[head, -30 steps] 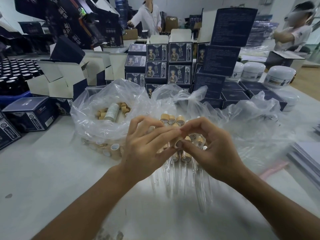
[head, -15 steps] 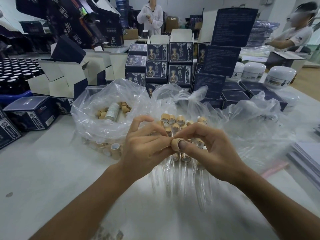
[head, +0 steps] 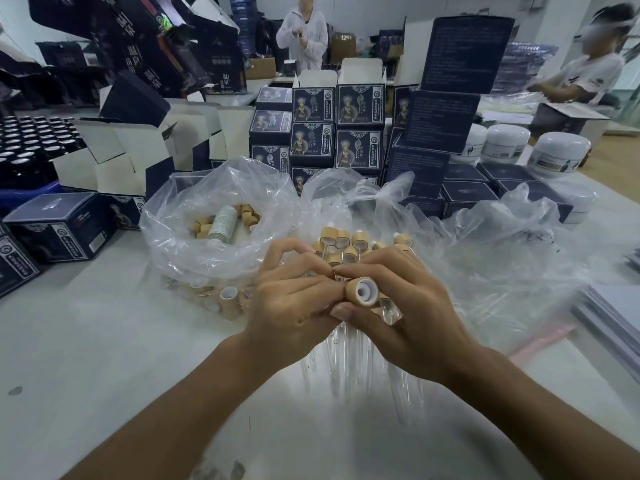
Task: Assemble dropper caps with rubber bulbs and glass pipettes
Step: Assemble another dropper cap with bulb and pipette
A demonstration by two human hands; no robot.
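My right hand (head: 405,313) pinches a tan bamboo-look dropper cap (head: 362,291), its white-lined open end facing me. My left hand (head: 294,299) is closed against the cap's far side, fingertips meeting my right fingers; what it grips is hidden. Beneath both hands lies a row of finished droppers (head: 349,242) with glass pipettes (head: 346,362) pointing toward me. A clear plastic bag (head: 194,216) at the left holds loose caps (head: 204,226) and a small bottle.
Crumpled clear plastic (head: 512,258) spreads to the right. Dark blue boxes (head: 360,126) stack behind the bags, with open white cartons (head: 114,157) at the left. White jars (head: 557,154) stand at the back right. Two people work in the background.
Both hands have drawn slightly nearer and lower. The cap has turned so that its white-lined opening faces the camera.
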